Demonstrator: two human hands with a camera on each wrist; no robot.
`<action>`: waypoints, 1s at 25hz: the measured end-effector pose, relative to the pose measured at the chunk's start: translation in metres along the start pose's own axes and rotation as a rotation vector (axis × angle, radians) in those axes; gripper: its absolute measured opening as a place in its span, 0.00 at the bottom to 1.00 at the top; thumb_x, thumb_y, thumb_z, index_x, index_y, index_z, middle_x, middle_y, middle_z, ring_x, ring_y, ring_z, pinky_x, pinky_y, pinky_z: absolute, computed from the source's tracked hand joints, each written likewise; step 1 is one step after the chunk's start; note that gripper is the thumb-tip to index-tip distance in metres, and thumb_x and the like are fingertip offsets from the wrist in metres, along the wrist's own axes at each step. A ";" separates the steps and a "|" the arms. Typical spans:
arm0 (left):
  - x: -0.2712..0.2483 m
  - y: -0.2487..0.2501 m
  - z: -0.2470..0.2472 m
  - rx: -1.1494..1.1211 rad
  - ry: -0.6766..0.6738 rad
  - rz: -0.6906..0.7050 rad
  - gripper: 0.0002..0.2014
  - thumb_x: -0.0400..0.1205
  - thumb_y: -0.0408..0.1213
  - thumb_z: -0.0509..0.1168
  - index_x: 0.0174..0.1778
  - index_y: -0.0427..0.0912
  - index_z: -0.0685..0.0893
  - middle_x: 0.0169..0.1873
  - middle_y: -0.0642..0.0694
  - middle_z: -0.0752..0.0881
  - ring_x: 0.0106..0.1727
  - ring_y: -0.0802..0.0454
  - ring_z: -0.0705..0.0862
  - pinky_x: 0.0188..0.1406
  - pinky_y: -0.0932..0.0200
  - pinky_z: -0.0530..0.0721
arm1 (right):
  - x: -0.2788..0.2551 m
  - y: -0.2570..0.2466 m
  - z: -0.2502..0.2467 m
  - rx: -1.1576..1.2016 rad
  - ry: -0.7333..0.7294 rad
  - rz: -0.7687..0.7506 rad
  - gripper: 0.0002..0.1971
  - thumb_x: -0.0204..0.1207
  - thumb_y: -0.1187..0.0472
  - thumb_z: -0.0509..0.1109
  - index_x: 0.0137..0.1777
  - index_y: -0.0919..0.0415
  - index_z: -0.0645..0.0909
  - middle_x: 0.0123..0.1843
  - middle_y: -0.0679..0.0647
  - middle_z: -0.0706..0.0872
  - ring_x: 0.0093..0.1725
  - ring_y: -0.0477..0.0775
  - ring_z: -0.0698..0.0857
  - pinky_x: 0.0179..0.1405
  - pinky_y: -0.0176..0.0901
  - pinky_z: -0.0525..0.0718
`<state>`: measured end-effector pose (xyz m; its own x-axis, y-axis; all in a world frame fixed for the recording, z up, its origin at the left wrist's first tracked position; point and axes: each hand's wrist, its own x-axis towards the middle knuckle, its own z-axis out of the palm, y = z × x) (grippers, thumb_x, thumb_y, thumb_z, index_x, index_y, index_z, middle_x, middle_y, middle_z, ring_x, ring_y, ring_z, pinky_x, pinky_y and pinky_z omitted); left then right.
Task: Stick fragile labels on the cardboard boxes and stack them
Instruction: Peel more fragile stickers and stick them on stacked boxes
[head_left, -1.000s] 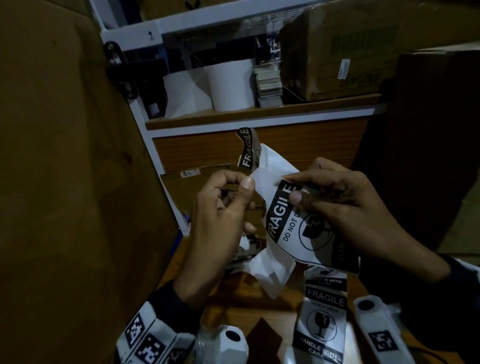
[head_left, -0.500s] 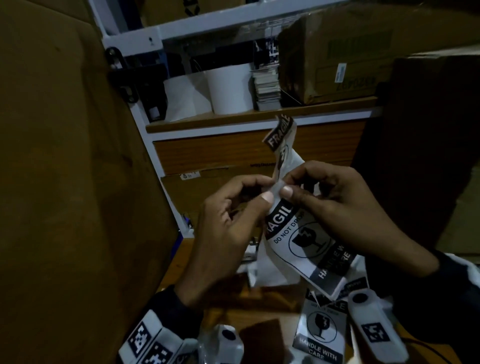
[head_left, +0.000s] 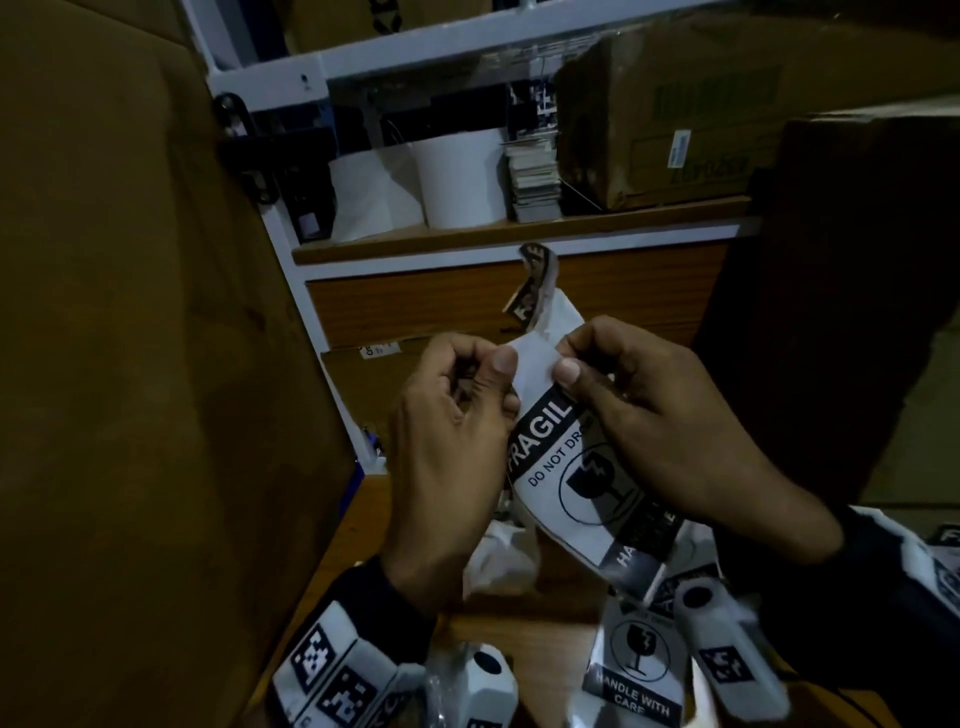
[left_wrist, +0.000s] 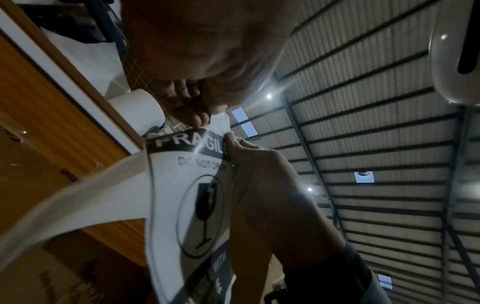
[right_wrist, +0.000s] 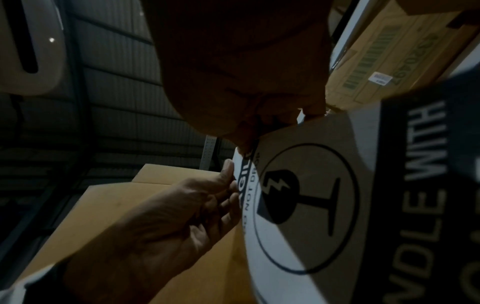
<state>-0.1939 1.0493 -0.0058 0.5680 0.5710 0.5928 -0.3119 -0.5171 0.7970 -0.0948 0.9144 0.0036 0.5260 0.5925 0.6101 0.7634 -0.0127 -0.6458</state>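
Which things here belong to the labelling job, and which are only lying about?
For the job:
- fragile label, pinched at its top by left hand and right hand
- spare label on the table
- big cardboard box at left

Lying about:
- white rolls on the shelf
- shelf carton

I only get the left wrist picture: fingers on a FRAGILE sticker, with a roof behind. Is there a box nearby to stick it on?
Observer: Yes. The head view shows a tall cardboard box on the person's left; the face in view carries no label.
Visitor: Is that the only sticker?
Observer: No. Another fragile label lies on the wooden table, below the held sticker.
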 end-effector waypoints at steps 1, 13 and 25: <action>0.001 -0.002 0.002 -0.002 0.007 -0.008 0.06 0.87 0.47 0.67 0.48 0.50 0.82 0.38 0.54 0.87 0.41 0.56 0.88 0.41 0.54 0.89 | 0.000 0.000 0.000 -0.012 0.009 -0.008 0.07 0.88 0.52 0.66 0.49 0.49 0.81 0.44 0.46 0.86 0.44 0.45 0.86 0.41 0.54 0.88; 0.048 -0.033 -0.077 -0.148 0.378 -0.261 0.09 0.94 0.43 0.57 0.60 0.45 0.79 0.40 0.53 0.85 0.33 0.62 0.85 0.27 0.68 0.83 | 0.002 0.037 -0.061 -0.029 0.280 0.208 0.09 0.90 0.52 0.63 0.48 0.42 0.80 0.44 0.41 0.86 0.43 0.37 0.85 0.43 0.48 0.84; 0.031 -0.032 -0.044 -0.080 0.154 -0.102 0.11 0.91 0.43 0.62 0.61 0.38 0.79 0.49 0.39 0.88 0.46 0.39 0.88 0.42 0.38 0.88 | 0.018 0.027 -0.002 -0.190 0.087 -0.186 0.07 0.81 0.54 0.72 0.56 0.53 0.84 0.52 0.44 0.87 0.48 0.43 0.87 0.42 0.49 0.90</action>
<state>-0.1998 1.1114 -0.0077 0.4788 0.7115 0.5142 -0.3220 -0.4026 0.8569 -0.0642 0.9229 -0.0017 0.3943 0.5273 0.7526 0.9021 -0.0659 -0.4264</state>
